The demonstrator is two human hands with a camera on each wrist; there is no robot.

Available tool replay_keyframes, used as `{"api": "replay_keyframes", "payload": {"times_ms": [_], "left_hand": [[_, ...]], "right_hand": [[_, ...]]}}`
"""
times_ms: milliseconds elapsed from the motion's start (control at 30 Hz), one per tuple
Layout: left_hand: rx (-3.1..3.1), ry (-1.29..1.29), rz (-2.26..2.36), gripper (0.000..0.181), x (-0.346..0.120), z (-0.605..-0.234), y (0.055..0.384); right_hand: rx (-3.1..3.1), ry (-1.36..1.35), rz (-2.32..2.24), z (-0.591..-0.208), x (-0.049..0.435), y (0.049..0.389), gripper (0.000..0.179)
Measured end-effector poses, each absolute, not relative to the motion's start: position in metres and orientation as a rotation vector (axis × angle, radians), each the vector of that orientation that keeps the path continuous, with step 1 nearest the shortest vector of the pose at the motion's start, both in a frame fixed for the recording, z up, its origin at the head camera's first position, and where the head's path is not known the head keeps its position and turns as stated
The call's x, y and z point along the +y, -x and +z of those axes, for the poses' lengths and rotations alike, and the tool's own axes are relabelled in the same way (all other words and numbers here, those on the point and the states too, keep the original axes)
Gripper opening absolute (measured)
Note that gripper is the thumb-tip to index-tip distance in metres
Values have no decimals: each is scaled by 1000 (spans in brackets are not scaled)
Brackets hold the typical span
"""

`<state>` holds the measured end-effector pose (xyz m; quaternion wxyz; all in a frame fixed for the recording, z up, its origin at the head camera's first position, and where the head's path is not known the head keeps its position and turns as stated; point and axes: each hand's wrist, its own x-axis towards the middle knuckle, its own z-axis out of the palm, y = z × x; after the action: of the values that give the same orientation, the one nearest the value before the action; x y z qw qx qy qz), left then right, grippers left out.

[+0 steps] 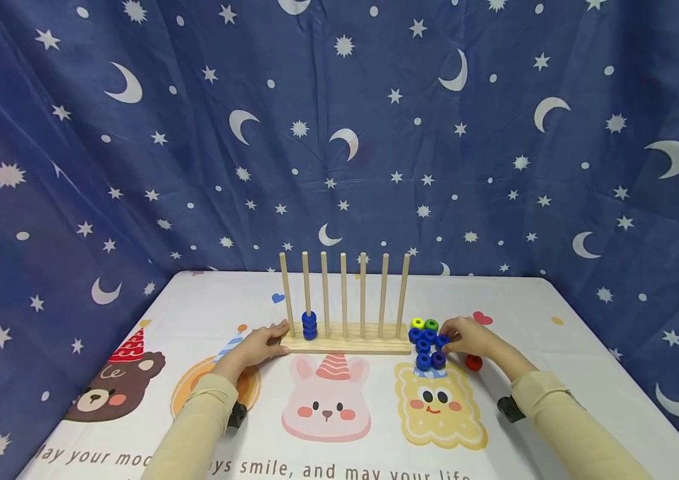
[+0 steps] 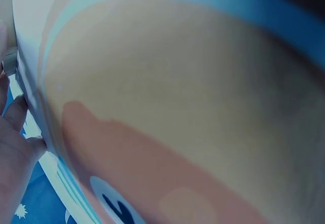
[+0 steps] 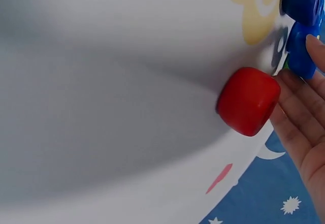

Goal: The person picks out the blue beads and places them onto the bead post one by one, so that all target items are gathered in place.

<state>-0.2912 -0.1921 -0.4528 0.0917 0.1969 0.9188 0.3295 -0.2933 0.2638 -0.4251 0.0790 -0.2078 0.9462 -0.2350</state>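
A wooden peg rack (image 1: 348, 345) with several upright pegs stands mid-table; three blue beads (image 1: 309, 327) are stacked on its second peg from the left. My left hand (image 1: 258, 345) grips the left end of the rack's base, thumb at the front. To the right of the rack, my right hand (image 1: 468, 337) pinches a blue bead (image 3: 302, 51) between thumb and fingers, at the edge of a cluster of loose blue beads (image 1: 423, 346). Behind these lie a yellow bead (image 1: 417, 323) and a green bead (image 1: 431, 325). A red bead (image 3: 249, 101) sits under the right hand's wrist side.
A white tablecloth (image 1: 327, 460) printed with cartoon figures and lettering covers the table. Blue curtain fabric (image 1: 339, 133) with moons and stars hangs behind and at both sides. A dark wrist device (image 1: 236, 415) shows below the left sleeve, another (image 1: 510, 409) by the right.
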Motion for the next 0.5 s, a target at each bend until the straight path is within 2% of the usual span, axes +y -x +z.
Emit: {"api": "replay_keyframes", "payload": {"times_ms": [267,500], "left_hand": [[2726,-581,986,60,-188,-448,292],[2725,-578,992,60,-190,-449,290]], "right_hand": [[2851,648,-718,-422,268,288,21],[2858,680,-745,-412,268,281,30]]}}
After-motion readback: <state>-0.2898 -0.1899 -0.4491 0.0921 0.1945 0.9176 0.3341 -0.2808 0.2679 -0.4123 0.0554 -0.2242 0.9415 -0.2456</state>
